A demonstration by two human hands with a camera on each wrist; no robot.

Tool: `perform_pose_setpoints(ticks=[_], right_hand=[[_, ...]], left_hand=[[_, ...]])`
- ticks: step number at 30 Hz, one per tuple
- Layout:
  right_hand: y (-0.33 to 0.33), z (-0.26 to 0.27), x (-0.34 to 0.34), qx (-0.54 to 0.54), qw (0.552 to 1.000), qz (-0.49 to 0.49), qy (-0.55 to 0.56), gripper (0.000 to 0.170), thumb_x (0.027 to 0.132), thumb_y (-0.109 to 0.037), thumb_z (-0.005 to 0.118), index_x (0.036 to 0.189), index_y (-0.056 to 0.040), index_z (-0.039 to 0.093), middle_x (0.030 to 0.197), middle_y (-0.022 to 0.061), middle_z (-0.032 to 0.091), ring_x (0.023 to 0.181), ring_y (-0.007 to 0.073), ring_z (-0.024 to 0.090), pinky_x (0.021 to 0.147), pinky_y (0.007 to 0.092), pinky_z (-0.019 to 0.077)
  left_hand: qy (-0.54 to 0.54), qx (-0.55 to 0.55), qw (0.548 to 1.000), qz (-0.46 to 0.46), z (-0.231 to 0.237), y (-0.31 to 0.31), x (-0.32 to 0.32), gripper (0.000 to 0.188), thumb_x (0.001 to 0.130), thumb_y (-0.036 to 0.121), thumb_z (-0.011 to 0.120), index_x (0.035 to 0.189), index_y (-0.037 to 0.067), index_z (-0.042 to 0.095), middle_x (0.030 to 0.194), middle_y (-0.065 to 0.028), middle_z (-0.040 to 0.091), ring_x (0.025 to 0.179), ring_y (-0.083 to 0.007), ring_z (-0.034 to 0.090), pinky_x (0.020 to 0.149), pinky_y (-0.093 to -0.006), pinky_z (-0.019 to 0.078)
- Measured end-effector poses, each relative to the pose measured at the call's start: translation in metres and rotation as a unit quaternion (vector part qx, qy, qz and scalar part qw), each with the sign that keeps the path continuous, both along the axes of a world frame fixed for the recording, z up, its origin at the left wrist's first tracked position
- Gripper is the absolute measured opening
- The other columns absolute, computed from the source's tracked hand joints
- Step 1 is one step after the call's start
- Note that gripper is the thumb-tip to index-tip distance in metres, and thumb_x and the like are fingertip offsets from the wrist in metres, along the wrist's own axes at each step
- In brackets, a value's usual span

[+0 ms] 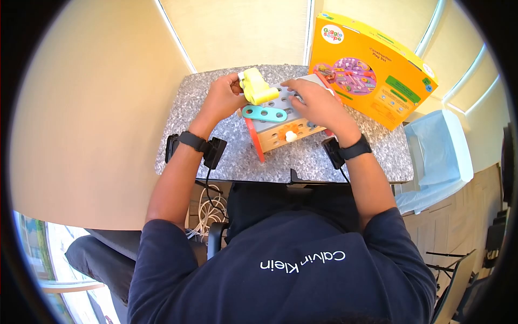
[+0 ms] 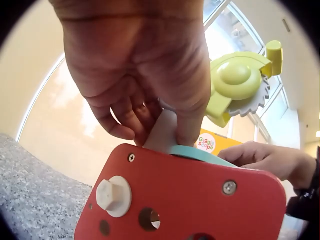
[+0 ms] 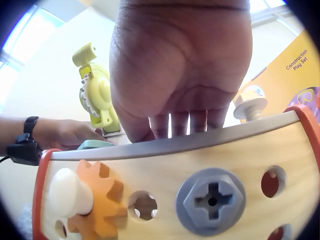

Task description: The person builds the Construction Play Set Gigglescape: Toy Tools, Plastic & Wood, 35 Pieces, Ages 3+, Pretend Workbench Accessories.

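In the head view, my left hand [image 1: 217, 101] is at the left end of the toy workbench [image 1: 268, 139], beside a yellow-green toy circular saw [image 1: 259, 90]. The left wrist view shows the left hand [image 2: 140, 65] pinching a grey plate [image 2: 164, 132] under the saw [image 2: 237, 77] between thumb and fingers. A teal strip with holes [image 1: 264, 113] lies on the bench top by the thumb. My right hand [image 1: 319, 103] rests its extended fingers on the grey top; in the right wrist view this hand [image 3: 180, 70] hides part of the top.
An orange gear [image 3: 100, 200], a white knob [image 3: 69, 192] and a grey hex piece [image 3: 211, 201] are on the bench's front. The orange play set box [image 1: 372, 70] stands behind at the right. A lined bin [image 1: 440, 156] is beside the granite table [image 1: 226, 156].
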State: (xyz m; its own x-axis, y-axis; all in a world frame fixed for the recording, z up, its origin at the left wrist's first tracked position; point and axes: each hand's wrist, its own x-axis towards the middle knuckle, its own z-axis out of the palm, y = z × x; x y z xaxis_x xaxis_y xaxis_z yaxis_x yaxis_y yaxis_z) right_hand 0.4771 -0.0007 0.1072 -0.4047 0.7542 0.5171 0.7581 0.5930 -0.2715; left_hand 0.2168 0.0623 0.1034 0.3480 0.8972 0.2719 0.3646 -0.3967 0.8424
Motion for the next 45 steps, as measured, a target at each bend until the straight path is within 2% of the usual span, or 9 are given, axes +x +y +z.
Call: perform_pose_setpoints(ticks=[3,5,8,12,27,35,39,41,45], right_hand=[[-0.027,0.034,-0.009,-0.012,0.994,0.026,0.107,0.039,0.09,-0.012,0.06,0.129,-0.0081,0.063,0.105,0.0143,0.067,0.097,0.0316,0.068,0.087,0.0417,0.0542],[-0.043,0.048,-0.016,-0.028,0.964,0.141,0.222,0.044,0.089,-0.007,0.056,0.132,-0.01,0.063,0.11,0.0148,0.065,0.105,0.031,0.064,0.092,0.0408,0.0513],[-0.059,0.056,-0.018,-0.015,0.959,0.209,0.189,0.051,0.084,-0.001,0.05,0.132,-0.0104,0.066,0.117,0.0155,0.063,0.114,0.0317,0.059,0.098,0.0411,0.0479],[-0.068,0.054,-0.017,-0.023,0.96,0.196,0.2,0.054,0.079,0.004,0.048,0.126,-0.0092,0.07,0.119,0.0156,0.062,0.119,0.0327,0.057,0.102,0.0411,0.0456],[-0.075,0.019,-0.01,-0.025,0.981,0.182,0.069,0.044,0.074,0.005,0.059,0.112,-0.0077,0.076,0.111,0.011,0.068,0.099,0.029,0.062,0.085,0.0368,0.0509],[-0.075,0.05,-0.015,-0.122,0.943,0.153,0.271,0.056,0.078,0.008,0.054,0.132,-0.0034,0.066,0.126,0.0162,0.067,0.114,0.0322,0.064,0.095,0.0379,0.0521],[-0.056,0.015,0.0,-0.08,0.98,0.086,0.161,0.052,0.078,0.008,0.055,0.128,-0.0015,0.067,0.126,0.0194,0.067,0.118,0.0355,0.063,0.1,0.0399,0.0519],[-0.048,-0.006,0.004,0.039,0.999,0.006,-0.03,0.049,0.078,0.008,0.057,0.125,0.0023,0.067,0.127,0.0225,0.066,0.121,0.0369,0.062,0.104,0.0419,0.0508],[-0.056,-0.013,-0.003,-0.013,1.0,-0.02,0.019,0.047,0.077,0.01,0.057,0.123,0.0074,0.066,0.128,0.0238,0.065,0.124,0.036,0.06,0.109,0.0428,0.0477]], left_hand=[[0.031,0.056,0.998,0.012,-0.009,-0.004,-0.001,0.038,0.086,0.002,0.076,0.124,-0.001,0.068,0.108,-0.0112,0.077,0.099,-0.014,0.073,0.083,-0.0311,0.0588],[0.029,0.052,0.998,-0.009,-0.018,-0.009,-0.007,0.039,0.089,0.004,0.074,0.127,-0.001,0.067,0.112,-0.0107,0.076,0.103,-0.0141,0.071,0.087,-0.0314,0.0577],[-0.05,0.015,0.996,-0.073,-0.033,-0.005,-0.014,0.039,0.095,0.009,0.069,0.132,0.0,0.064,0.119,-0.0093,0.073,0.109,-0.0144,0.068,0.093,-0.0316,0.0554],[-0.171,-0.051,0.977,-0.117,-0.041,-0.011,-0.014,0.039,0.101,0.009,0.061,0.138,0.0,0.06,0.123,-0.0071,0.069,0.113,-0.0143,0.063,0.095,-0.031,0.0528],[-0.165,-0.043,0.982,-0.079,-0.047,-0.004,-0.018,0.046,0.103,0.017,0.042,0.14,-0.005,0.058,0.105,-0.0087,0.071,0.102,-0.0166,0.062,0.1,-0.0318,0.0465],[-0.16,-0.034,0.985,-0.055,-0.047,-0.009,-0.016,0.048,0.103,0.019,0.042,0.14,-0.006,0.057,0.12,-0.0162,0.071,0.113,-0.0221,0.063,0.106,-0.0351,0.0441],[-0.151,-0.031,0.987,-0.05,-0.049,-0.006,-0.016,0.048,0.103,0.02,0.042,0.141,-0.006,0.057,0.126,-0.0176,0.069,0.117,-0.0245,0.063,0.108,-0.037,0.0428],[-0.175,-0.007,0.984,-0.033,-0.054,-0.01,-0.016,0.048,0.105,0.023,0.043,0.14,-0.006,0.058,0.131,-0.0172,0.068,0.12,-0.0251,0.062,0.109,-0.0378,0.0423],[-0.14,0.022,0.988,0.064,-0.059,-0.024,-0.048,0.059,0.107,0.045,0.047,0.149,0.003,0.052,0.144,-0.0152,0.06,0.137,-0.0278,0.052,0.116,-0.0435,0.037]])
